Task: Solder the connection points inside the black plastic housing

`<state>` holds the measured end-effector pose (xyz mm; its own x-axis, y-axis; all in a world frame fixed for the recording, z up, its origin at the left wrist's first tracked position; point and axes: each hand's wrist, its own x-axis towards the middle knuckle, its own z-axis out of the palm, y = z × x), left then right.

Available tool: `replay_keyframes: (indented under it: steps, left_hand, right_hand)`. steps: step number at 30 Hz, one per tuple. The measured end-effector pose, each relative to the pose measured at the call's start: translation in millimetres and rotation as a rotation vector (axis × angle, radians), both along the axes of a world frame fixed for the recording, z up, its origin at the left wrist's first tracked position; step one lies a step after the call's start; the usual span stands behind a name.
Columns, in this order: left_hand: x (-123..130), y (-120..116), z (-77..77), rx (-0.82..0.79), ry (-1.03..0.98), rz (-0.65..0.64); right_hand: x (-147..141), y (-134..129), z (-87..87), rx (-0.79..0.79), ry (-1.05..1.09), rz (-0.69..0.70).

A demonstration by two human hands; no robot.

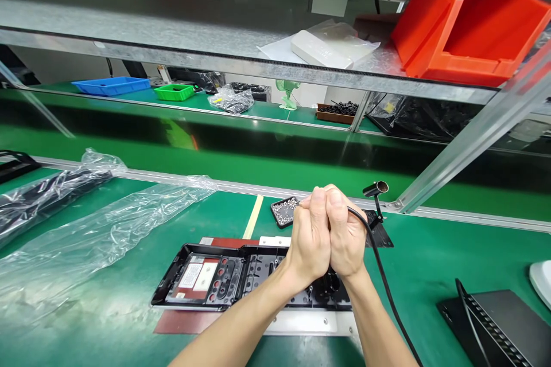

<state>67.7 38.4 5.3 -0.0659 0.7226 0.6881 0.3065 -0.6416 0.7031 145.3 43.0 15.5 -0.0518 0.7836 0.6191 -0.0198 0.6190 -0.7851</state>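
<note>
My left hand [310, 236] and my right hand [348, 234] are pressed together as fists, thumbs side by side. Out of the top of my right fist runs a black cable [379, 261], curving down to the lower right. A dark coiled part shows just under the fists; whether it belongs to the cable I cannot tell. Beneath my wrists lies a black plastic housing [243, 275], inner side up, with ribs, posts and labels. It rests on a fixture with a white plate [310, 324] and a reddish-brown board [185, 322]. My hands and forearms hide the housing's right part.
A black tray of small screws [284, 212] sits behind my hands, beside a small black stand [376, 200]. Clear plastic bags [116, 229] cover the left. A black device [499, 321] lies at right. Overhead, a shelf [193, 49] carries an orange bin [469, 28].
</note>
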Motion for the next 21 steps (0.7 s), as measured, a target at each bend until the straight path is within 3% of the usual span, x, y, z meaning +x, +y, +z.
replay_keyframes:
  steps: [4,11,17,21]
  left_hand:
    - [-0.7,0.5,-3.0,0.003,0.034,0.094]
    - [3.8,-1.6,10.1,-0.049,-0.046,-0.105]
    - [4.2,-1.7,5.7,-0.058,-0.032,-0.088]
    - [2.5,-2.2,-1.6,-0.018,-0.04,-0.012]
  right_hand:
    - [-0.2,0.7,-0.6,-0.002,0.002,-0.015]
    - [2.8,0.4,-4.4,-0.052,0.049,-0.006]
    - [3.4,-0.3,-2.9,-0.009,0.019,-0.011]
    - [2.6,-2.1,-1.8,0.005,-0.007,-0.018]
